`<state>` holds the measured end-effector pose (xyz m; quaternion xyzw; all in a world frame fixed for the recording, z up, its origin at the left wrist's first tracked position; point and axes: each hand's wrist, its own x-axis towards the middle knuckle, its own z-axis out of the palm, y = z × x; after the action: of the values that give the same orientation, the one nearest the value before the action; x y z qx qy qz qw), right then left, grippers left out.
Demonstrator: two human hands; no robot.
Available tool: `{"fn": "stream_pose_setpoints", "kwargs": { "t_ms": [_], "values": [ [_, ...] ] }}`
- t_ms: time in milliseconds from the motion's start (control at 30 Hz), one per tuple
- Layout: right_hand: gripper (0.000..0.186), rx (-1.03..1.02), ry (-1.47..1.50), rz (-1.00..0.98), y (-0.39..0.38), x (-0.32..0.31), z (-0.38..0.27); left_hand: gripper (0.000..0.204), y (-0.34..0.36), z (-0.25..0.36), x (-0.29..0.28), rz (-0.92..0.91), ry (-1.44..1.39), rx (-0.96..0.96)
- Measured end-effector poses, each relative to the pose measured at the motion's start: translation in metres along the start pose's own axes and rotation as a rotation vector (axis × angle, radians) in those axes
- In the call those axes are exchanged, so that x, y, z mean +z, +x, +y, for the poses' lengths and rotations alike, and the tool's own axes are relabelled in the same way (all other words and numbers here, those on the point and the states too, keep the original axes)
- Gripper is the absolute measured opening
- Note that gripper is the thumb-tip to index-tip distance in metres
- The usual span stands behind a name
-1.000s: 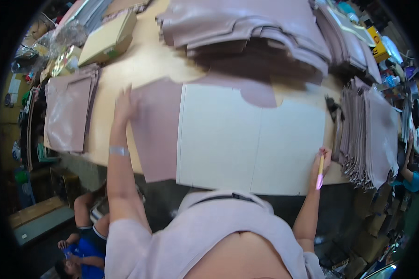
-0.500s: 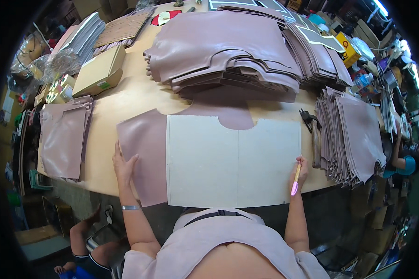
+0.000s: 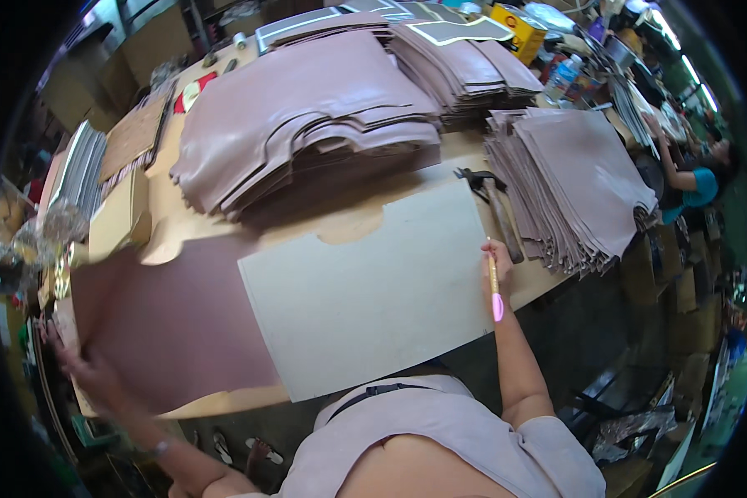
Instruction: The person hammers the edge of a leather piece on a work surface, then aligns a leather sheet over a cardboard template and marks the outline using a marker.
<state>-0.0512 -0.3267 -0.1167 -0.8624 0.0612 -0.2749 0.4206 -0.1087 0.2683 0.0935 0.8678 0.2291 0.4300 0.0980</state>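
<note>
A mauve leather-like sheet (image 3: 174, 315) with a cut-out edge stretches toward the left, blurred and creased near my left hand (image 3: 91, 365). That hand is smeared by motion at the sheet's left side and appears to grip it. A flat pale template board (image 3: 365, 290), with a rounded notch in its far edge, lies at the table's front, beside the sheet. My right hand (image 3: 495, 261) is closed around a slim yellowish pen (image 3: 495, 286) with a pink end, resting at the board's right edge.
A large stack of mauve sheets (image 3: 299, 91) fills the table's far middle. More stacked pieces (image 3: 581, 174) stand at right, beside a hammer (image 3: 502, 220) and pincers (image 3: 477, 177). A cardboard box (image 3: 120, 216) sits at left. A co-worker in a teal sleeve (image 3: 700, 191) is far right.
My left hand has swept left with the mauve sheet, drawing it out from beneath the board. My right hand stays at the board's edge with the pen. The whole view has turned rightward.
</note>
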Motion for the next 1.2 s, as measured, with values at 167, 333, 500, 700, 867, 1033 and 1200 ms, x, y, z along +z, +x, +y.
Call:
{"fn": "stream_pose_setpoints", "kwargs": {
  "t_ms": [167,333,500,700,867,1033,1200],
  "values": [
    [0.016,-0.043,-0.007,-0.088,0.015,0.008,-0.004,0.040,0.083,0.057,-0.009,0.219,-0.254,0.198],
    [0.018,-0.078,-0.022,-0.114,0.012,0.017,-0.001,0.029,0.151,0.144,0.041,0.207,-0.568,0.335],
    [0.017,-0.033,-0.012,-0.118,0.011,0.012,0.000,0.026,0.180,0.243,0.158,0.087,-0.959,0.438],
    [0.014,-0.062,0.059,-0.171,0.013,0.017,-0.007,0.037,0.137,0.323,0.329,-0.271,-0.704,0.498],
    [0.018,-0.030,0.038,-0.145,0.011,0.012,0.002,0.047,0.037,0.350,0.357,-1.012,-0.446,0.288],
    [0.021,0.026,0.082,-0.153,0.011,0.011,0.001,0.050,0.019,0.292,0.315,-0.969,-0.549,0.404],
    [0.022,-0.009,0.075,-0.152,0.010,0.014,0.006,0.052,0.020,0.261,0.303,-0.893,-0.435,0.552]
  ]
}}
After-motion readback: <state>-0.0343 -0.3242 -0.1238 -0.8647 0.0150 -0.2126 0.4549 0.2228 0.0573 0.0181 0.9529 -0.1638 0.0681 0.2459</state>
